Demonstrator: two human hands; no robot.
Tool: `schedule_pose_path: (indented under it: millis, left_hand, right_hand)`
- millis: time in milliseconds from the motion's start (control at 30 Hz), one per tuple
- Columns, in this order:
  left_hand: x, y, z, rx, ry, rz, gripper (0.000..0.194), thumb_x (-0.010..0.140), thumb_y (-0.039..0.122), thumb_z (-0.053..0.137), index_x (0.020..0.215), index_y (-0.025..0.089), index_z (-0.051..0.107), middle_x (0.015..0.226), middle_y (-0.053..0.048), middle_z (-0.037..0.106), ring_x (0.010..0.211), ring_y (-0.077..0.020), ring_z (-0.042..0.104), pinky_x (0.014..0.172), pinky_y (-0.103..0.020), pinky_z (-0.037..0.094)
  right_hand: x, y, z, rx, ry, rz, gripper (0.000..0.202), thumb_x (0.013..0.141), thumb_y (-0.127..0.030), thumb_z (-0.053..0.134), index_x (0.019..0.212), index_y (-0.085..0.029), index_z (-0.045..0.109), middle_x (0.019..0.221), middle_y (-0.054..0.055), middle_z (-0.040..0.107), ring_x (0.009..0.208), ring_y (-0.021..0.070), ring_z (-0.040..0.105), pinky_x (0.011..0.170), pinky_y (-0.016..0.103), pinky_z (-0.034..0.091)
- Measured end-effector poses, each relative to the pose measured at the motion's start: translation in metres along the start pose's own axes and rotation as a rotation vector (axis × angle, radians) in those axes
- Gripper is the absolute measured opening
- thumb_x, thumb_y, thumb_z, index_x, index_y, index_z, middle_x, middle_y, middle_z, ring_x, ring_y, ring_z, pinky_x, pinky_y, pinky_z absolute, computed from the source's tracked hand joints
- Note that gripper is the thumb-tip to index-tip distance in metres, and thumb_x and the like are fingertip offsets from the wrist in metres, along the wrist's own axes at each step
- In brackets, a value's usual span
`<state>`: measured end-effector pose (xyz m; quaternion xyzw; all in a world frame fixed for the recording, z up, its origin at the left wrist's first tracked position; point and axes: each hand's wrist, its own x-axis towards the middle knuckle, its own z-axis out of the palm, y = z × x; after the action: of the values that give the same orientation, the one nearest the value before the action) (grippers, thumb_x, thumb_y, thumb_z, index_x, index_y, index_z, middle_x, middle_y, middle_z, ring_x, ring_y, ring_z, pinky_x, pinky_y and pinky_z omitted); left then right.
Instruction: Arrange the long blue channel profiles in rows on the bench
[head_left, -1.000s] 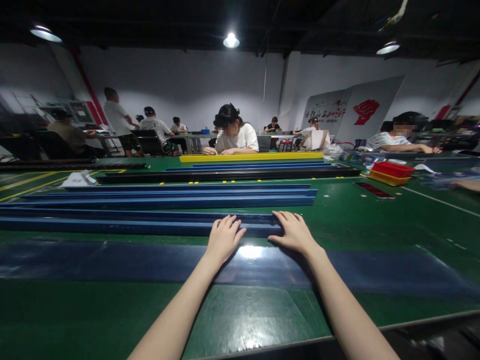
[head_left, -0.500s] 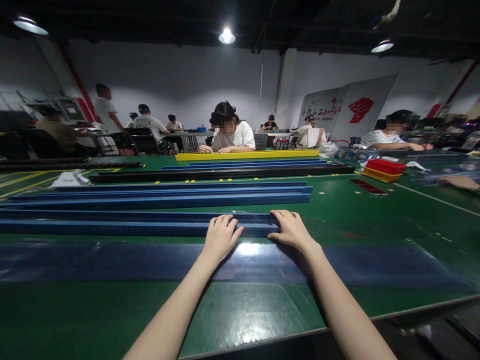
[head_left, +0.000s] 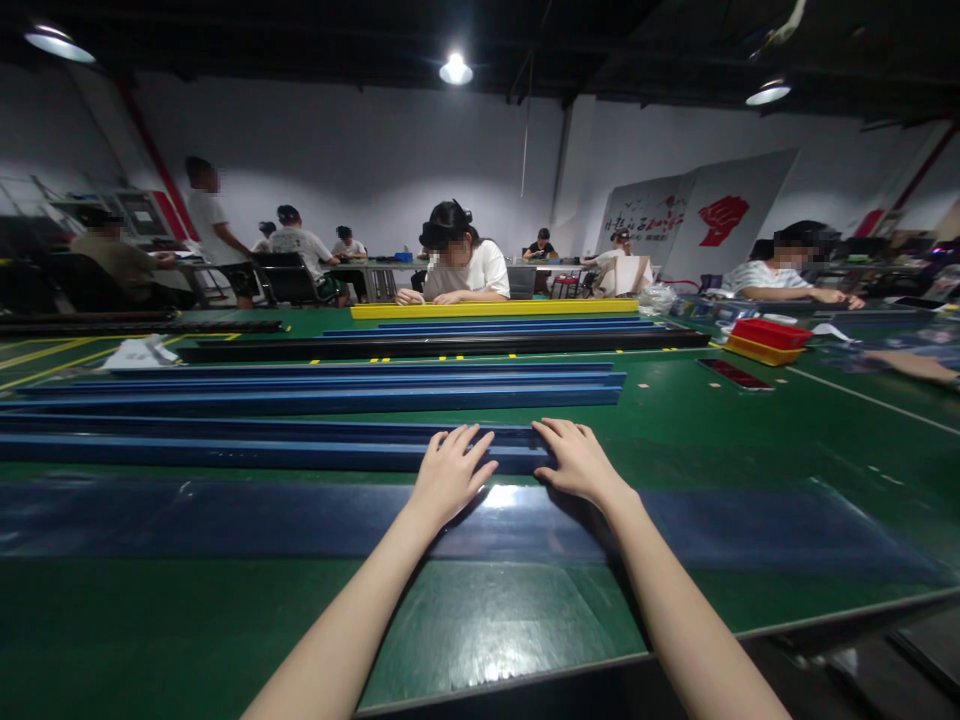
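A long blue channel profile [head_left: 225,445] lies across the green table [head_left: 525,620], its right end between my hands. My left hand [head_left: 454,470] rests on its near side, fingers spread over the profile and thumb apart. At the profile's right end is my right hand [head_left: 577,460], with its fingertips on the top edge and its thumb at the near side. In front of it, a clear plastic sleeve [head_left: 300,520] lies flat, passing under my wrists. More blue profiles [head_left: 450,392] lie just behind.
Farther back are a black profile [head_left: 450,347] and a yellow profile [head_left: 495,310]. On the right are a red tray [head_left: 769,335], a phone [head_left: 735,374] and a person's forearm [head_left: 919,366]. A person [head_left: 469,262] sits across the table.
My left hand has shifted slightly right along the blue profile, with its fingers spread wider. My right hand has moved slightly left.
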<state>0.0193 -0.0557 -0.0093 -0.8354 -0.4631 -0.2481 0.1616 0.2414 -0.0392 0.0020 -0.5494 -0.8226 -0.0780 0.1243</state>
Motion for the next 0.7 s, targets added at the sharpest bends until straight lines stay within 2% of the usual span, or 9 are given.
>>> schedule_pose_path:
  millis: [100,200,267,333,500,700]
  left_hand:
    - [0.0,0.0,0.002,0.0,-0.037,-0.006,0.035,0.087,0.04,0.043,0.115,0.024,0.056,0.124,-0.007,0.055,0.116,-0.024,0.047,0.092,-0.04,0.036]
    - [0.0,-0.001,0.0,-0.005,-0.032,-0.034,0.034,0.088,0.04,0.041,0.11,0.022,0.059,0.119,-0.006,0.059,0.114,-0.0232,0.049,0.091,-0.04,0.036]
    - [0.001,-0.001,-0.002,-0.004,-0.011,-0.053,0.033,0.089,0.039,0.039,0.104,0.022,0.062,0.116,-0.006,0.061,0.111,-0.0226,0.05,0.09,-0.04,0.037]
    - [0.002,-0.001,-0.005,0.003,0.018,-0.075,0.033,0.09,0.038,0.037,0.097,0.021,0.065,0.111,-0.006,0.063,0.107,-0.0221,0.053,0.087,-0.039,0.038]
    - [0.004,-0.002,-0.011,0.03,0.1,-0.141,0.037,0.09,0.035,0.036,0.079,0.021,0.069,0.094,-0.006,0.068,0.097,-0.0217,0.056,0.082,-0.039,0.039]
    - [0.003,-0.007,-0.01,0.104,0.16,-0.235,0.041,0.09,0.035,0.037,0.067,0.018,0.067,0.079,-0.007,0.067,0.083,-0.022,0.056,0.074,-0.038,0.038]
  right_hand:
    - [0.0,-0.003,0.001,0.005,-0.002,-0.012,0.068,0.069,-0.036,0.061,0.131,-0.017,0.04,0.137,0.014,0.04,0.125,0.0272,0.035,0.1,0.044,0.026]
    - [0.0,-0.005,-0.001,0.03,0.013,-0.035,0.071,0.07,-0.047,0.06,0.131,-0.016,0.041,0.139,0.014,0.037,0.126,0.0276,0.034,0.101,0.043,0.027]
    - [0.0,-0.006,-0.003,0.049,0.035,-0.047,0.072,0.071,-0.057,0.056,0.128,-0.015,0.045,0.137,0.014,0.039,0.124,0.0272,0.036,0.099,0.041,0.03]
    - [0.001,-0.008,-0.007,0.062,0.069,-0.042,0.067,0.074,-0.061,0.049,0.124,-0.016,0.05,0.134,0.013,0.044,0.121,0.0256,0.04,0.097,0.039,0.033]
    - [0.004,-0.01,-0.012,0.062,0.137,0.027,0.039,0.089,-0.043,0.034,0.107,-0.019,0.059,0.111,0.008,0.062,0.105,0.019,0.053,0.087,0.031,0.038]
    - [0.004,-0.007,-0.017,-0.09,0.154,0.185,0.025,0.084,-0.025,0.038,0.088,-0.02,0.063,0.085,0.006,0.067,0.08,0.0184,0.059,0.068,0.027,0.037]
